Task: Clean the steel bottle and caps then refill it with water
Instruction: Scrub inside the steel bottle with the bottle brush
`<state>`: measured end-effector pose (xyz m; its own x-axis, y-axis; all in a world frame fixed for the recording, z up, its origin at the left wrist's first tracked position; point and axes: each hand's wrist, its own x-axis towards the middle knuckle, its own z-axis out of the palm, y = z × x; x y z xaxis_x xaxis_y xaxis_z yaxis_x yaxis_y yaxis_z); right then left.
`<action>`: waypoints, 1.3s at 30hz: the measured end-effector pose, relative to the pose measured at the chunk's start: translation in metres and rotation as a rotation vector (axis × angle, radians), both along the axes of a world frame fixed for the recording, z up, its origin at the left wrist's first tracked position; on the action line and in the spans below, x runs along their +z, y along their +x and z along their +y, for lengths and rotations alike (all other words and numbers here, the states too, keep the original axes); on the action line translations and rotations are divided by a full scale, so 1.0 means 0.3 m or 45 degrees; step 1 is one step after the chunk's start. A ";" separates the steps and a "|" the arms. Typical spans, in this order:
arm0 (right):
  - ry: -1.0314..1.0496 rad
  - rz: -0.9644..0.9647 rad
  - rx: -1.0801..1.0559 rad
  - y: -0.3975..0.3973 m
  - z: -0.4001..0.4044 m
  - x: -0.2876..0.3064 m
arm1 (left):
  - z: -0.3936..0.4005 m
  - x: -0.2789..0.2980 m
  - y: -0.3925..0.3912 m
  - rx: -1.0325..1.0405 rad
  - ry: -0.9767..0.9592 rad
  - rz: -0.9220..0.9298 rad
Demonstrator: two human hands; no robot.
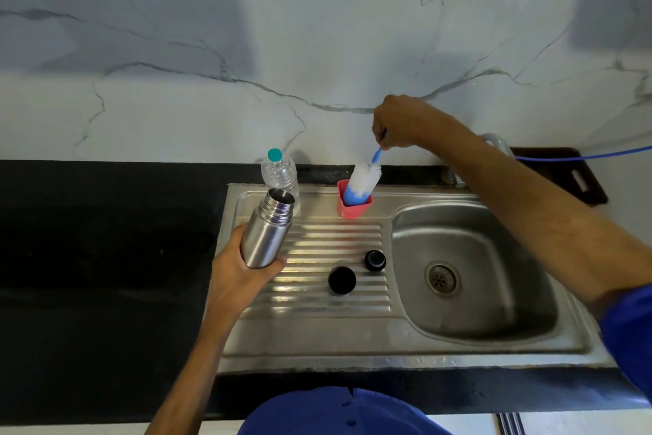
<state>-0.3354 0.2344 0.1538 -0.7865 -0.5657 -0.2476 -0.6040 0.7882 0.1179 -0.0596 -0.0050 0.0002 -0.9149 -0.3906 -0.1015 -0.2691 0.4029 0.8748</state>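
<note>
- My left hand (243,272) grips the steel bottle (269,227) around its lower body, tilted, open mouth pointing far and up, over the left edge of the draining board (335,304).
- My right hand (402,124) pinches the blue handle of the bottle brush (363,184); its white bristles are still partly inside the pink cup (347,210).
- Both black caps are off: the big cap (342,280) and small cap (375,260) sit apart on the ribs, near the basin (469,328).
- My read: opening is done; scrubbing, rinsing and refilling are all left.
- A clear plastic water bottle (279,171) stands just behind the steel one.
- The steel bottle looks brushed, undented, threads bare; I can't tell whether it is wet inside.
</note>
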 end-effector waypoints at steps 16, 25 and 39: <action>-0.038 0.084 0.030 -0.032 0.079 0.175 | 0.033 -0.015 0.006 0.025 0.013 -0.024; -0.156 0.090 -0.019 -0.006 0.145 0.272 | 0.054 -0.020 0.022 0.044 0.045 -0.054; -0.494 0.009 -0.047 0.009 0.371 0.285 | 0.179 -0.027 0.030 0.067 0.024 -0.107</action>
